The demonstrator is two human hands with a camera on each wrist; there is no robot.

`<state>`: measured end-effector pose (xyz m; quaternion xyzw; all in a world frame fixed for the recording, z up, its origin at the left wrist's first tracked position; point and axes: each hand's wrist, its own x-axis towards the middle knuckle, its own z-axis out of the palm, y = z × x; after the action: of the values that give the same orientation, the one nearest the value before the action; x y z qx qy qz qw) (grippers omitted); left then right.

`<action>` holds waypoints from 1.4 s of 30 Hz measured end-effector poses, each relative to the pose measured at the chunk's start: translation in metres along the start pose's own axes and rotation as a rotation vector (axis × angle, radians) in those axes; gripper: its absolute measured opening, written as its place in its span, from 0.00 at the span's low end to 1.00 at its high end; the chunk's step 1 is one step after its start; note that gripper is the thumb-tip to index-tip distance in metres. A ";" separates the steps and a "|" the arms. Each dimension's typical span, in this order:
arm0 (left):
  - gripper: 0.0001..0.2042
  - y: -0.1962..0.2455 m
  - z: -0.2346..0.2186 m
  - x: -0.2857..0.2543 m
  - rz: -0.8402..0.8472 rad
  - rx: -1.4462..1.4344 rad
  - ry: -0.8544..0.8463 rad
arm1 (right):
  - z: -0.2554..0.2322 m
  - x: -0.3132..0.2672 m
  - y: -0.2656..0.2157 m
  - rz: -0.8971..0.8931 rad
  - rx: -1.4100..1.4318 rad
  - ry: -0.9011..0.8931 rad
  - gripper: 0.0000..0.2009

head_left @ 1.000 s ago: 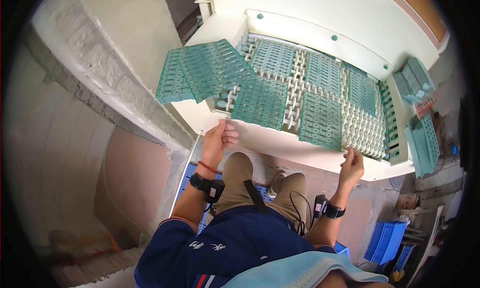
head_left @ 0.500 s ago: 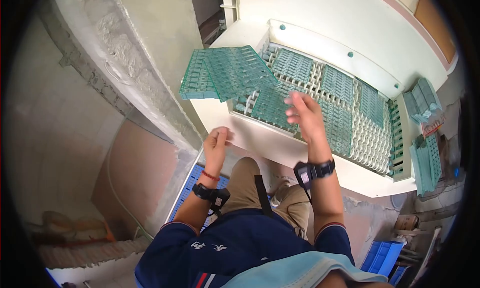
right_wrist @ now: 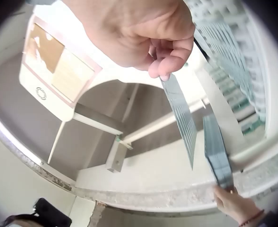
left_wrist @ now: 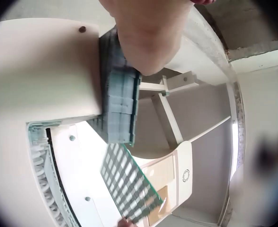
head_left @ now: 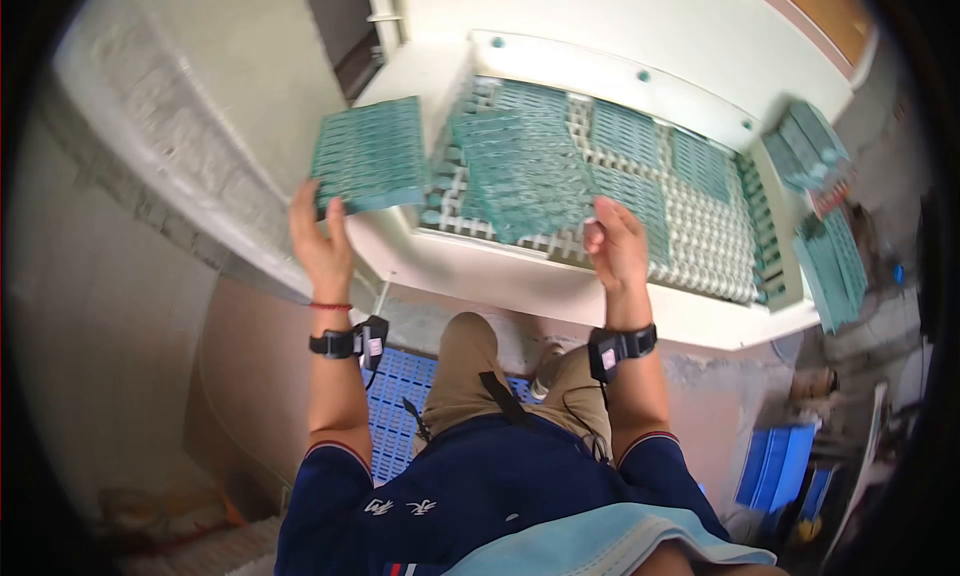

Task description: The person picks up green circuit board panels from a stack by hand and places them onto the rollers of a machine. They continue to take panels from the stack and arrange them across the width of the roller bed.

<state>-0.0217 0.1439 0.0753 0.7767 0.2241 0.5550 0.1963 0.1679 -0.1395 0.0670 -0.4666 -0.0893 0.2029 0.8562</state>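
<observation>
In the head view my right hand (head_left: pixel 622 241) pinches the corner of a green circuit board panel (head_left: pixel 525 171), which tilts over the rollers and blurs. The right wrist view shows that panel (right_wrist: pixel 181 120) nearly edge-on, hanging from the fingertips of the right hand (right_wrist: pixel 143 35). A stack of similar panels (head_left: pixel 370 156) sits on the machine's left corner. My left hand (head_left: pixel 322 251) is at the stack's near left corner, thumb and fingers spread against its edges. The left wrist view shows the stack's side (left_wrist: pixel 120 104) close by, with the left fingers mostly hidden.
White rollers (head_left: pixel 690 246) fill the machine's bed, bearing several panels (head_left: pixel 625 131). Two more stacks (head_left: pixel 805 146) (head_left: pixel 832 266) stand at its right end. A rough wall (head_left: pixel 180 86) rises on the left. Blue crates (head_left: pixel 775 466) stand at lower right; blue slatted flooring (head_left: pixel 400 396) lies below.
My right hand has come left from the bed's right side and lifted the angled top panel off the stack, over the rollers. My left hand has moved left and up to the stack.
</observation>
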 end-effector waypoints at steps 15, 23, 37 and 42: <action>0.13 -0.006 0.009 0.002 0.111 0.067 0.127 | -0.230 -0.043 -0.101 -0.540 -1.775 0.826 0.23; 0.13 -0.011 0.004 0.003 0.148 0.111 0.103 | -0.213 -0.013 -0.085 -0.410 -1.865 0.431 0.27; 0.10 -0.011 0.005 0.003 0.148 0.062 0.179 | -0.025 -0.016 -0.048 -0.089 -0.927 -0.444 0.16; 0.14 0.002 -0.003 0.004 0.045 0.075 0.151 | 0.068 0.008 -0.013 -0.073 -0.864 -0.637 0.15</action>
<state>-0.0237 0.1445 0.0806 0.7444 0.2414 0.6072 0.1371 0.1550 -0.0902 0.1152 -0.6884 -0.4363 0.2491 0.5232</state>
